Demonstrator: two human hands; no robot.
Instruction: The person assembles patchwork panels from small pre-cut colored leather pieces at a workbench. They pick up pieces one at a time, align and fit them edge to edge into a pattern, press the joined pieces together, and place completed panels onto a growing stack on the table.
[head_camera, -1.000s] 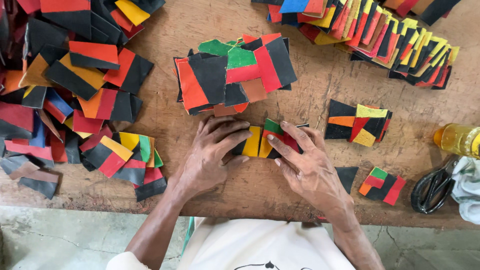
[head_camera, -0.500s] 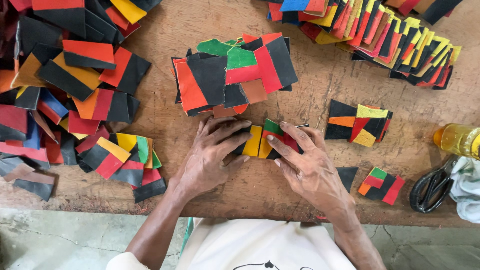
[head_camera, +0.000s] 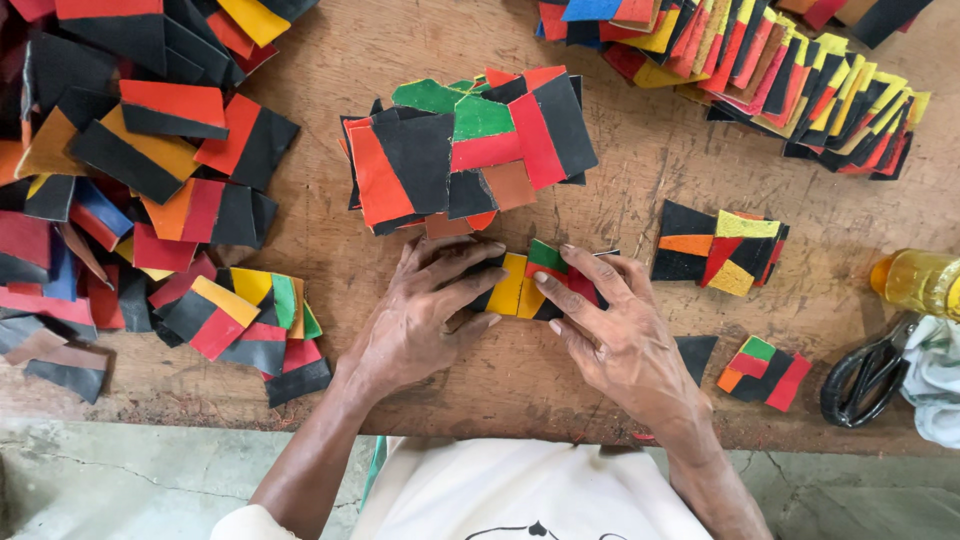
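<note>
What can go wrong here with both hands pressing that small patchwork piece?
1. The left hand and right hand press the patchwork piece from both sides; its small coloured patches may shift out of line.
2. The middle stack sits just above the fingers and looks loosely piled; a nudge might topple it onto the work.
3. The yellow bottle and scissors lie near the right table edge; a sweep of the arm may knock them off.

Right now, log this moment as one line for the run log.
left hand: pressing small multicoloured patchwork piece | right hand: pressing same piece | surface: worn wooden table | nearby: black-handled scissors
</note>
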